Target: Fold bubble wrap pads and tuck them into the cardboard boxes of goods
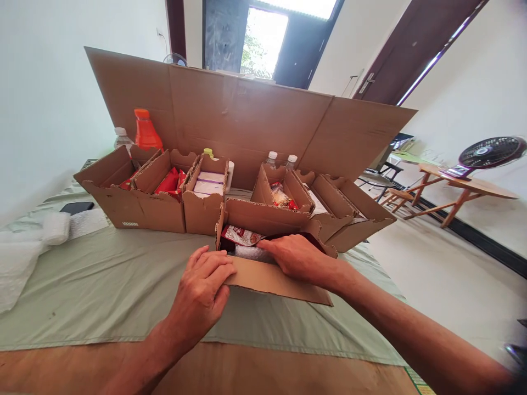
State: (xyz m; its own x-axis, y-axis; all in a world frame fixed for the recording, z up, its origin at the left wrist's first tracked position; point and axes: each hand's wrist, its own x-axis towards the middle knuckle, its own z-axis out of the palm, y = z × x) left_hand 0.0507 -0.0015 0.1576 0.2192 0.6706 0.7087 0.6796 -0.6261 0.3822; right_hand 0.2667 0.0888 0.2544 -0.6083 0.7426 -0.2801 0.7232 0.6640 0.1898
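Because the front flap (272,282) of the nearest cardboard box (267,219) folds down and outward toward the person, the left hand (203,288) lies flat on its left corner, fingers (214,262) together and pressed against the board with nothing clamped between them, which appears to pin the flap to the green sheet (115,285) so that the opening stays clear. The right hand (298,258) reaches over the flap's far edge into the box, its fingers (269,245) extended and loosely together, resting on a crinkled clear packet (251,253); whether they pinch it I cannot tell, since the fingertips are partly hidden by the contents. Just beyond those fingertips lies a glossy red-and-white packet (241,235), and the box's inner side shows dark red. The box is plain brown corrugated board, matte, with notched, wavy edges on its walls. Behind the fingers runs a row of like boxes (164,186), touching side by side, holding red wrappers (171,181), pale flat packs (209,184) and a bag of snacks (282,196). Farther back an orange bottle (146,130) and clear bottles with white caps (281,159) stand upright against a tall cardboard sheet (247,120) that is propped as a backdrop. Well left of the left-hand fingers, a roll of white foam wrap (53,227) and a dark phone (76,207) rest on the sheet, which is smooth cloth, lightly creased.
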